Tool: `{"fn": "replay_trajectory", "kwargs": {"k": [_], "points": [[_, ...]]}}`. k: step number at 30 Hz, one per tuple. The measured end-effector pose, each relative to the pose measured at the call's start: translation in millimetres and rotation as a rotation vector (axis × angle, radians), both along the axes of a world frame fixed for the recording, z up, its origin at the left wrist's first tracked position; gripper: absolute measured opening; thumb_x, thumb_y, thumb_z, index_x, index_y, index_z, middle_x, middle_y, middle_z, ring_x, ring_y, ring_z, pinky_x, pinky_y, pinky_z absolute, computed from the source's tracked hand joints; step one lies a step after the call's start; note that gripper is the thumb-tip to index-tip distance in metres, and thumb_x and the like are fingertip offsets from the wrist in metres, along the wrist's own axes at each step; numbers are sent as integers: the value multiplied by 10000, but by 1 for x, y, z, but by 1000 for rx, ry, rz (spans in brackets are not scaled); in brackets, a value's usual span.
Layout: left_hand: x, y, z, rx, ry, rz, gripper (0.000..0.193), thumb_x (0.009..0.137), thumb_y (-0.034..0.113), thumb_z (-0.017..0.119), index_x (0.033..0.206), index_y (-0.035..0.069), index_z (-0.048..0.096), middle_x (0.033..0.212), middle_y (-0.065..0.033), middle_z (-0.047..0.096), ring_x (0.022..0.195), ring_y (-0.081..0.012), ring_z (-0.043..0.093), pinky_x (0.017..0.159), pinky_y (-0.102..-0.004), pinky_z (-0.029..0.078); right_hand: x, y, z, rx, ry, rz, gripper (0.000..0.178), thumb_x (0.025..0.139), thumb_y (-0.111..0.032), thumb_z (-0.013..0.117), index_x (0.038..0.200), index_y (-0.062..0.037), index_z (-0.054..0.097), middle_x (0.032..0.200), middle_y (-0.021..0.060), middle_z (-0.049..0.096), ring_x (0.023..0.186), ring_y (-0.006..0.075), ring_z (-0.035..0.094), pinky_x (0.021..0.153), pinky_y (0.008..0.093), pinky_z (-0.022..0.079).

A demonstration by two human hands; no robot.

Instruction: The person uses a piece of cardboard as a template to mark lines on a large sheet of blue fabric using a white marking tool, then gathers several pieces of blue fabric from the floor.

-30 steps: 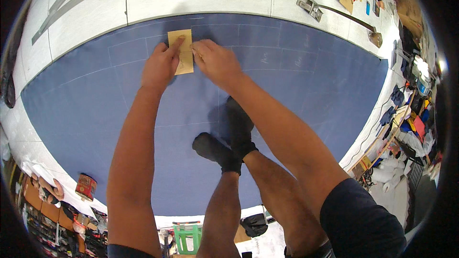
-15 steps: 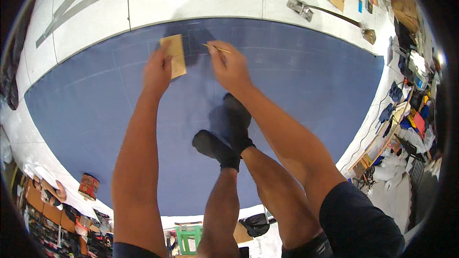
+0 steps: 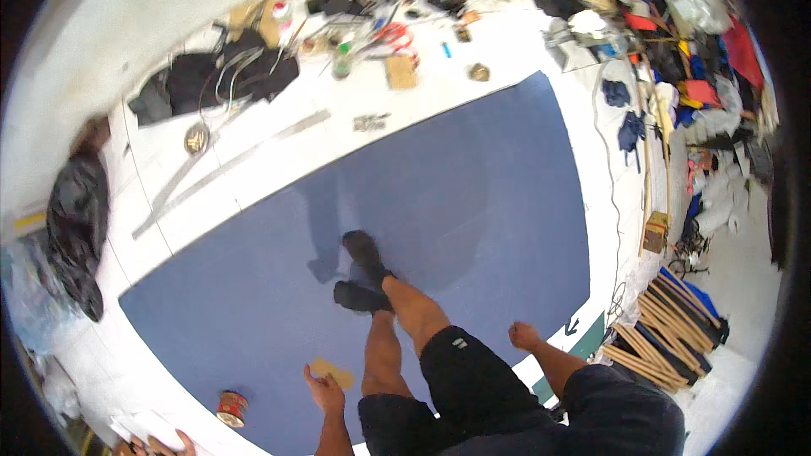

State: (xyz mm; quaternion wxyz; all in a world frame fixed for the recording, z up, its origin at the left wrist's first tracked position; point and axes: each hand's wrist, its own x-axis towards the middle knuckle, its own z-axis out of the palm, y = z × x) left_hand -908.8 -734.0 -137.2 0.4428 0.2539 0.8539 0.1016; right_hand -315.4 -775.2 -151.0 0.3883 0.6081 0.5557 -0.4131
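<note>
One blue sheet spread on the floor, one small cardboard piece at 6 o'clock, one red can at 7 o'clock. Two hands, two black socked feet near the centre. One black bag at 9 o'clock, one stack of wooden slats at 4 o'clock.

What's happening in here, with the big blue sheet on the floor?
A person stands in dark shoes on a large blue sheet spread over the white floor. Their left hand holds a small tan card at their side; the right hand hangs empty. A small red can sits near the sheet's edge, and tools and clutter line the walls.
</note>
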Motion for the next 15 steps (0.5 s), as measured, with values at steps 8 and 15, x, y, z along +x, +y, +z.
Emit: {"fn": "replay_trajectory", "kwargs": {"k": [8, 15], "points": [[19, 38, 123, 441, -172, -200, 658, 946, 4, 570, 1527, 27, 263, 1110, -164, 627, 985, -262, 638, 889, -380, 508, -36, -21, 136, 123, -21, -631, 409, 928, -356, 507, 1067, -9, 675, 1073, 253, 699, 1042, 451, 659, 888, 534, 526], [100, 95, 199, 301, 41, -246, 794, 920, 15, 605, 1577, 59, 162, 908, -111, 651, 819, -231, 654, 740, -400, 518, 78, -71, 172, 364, 68, -665, 314, 892, -325, 564, 937, -40, 687, 856, 183, 714, 763, 316, 704, 681, 424, 536]]}}
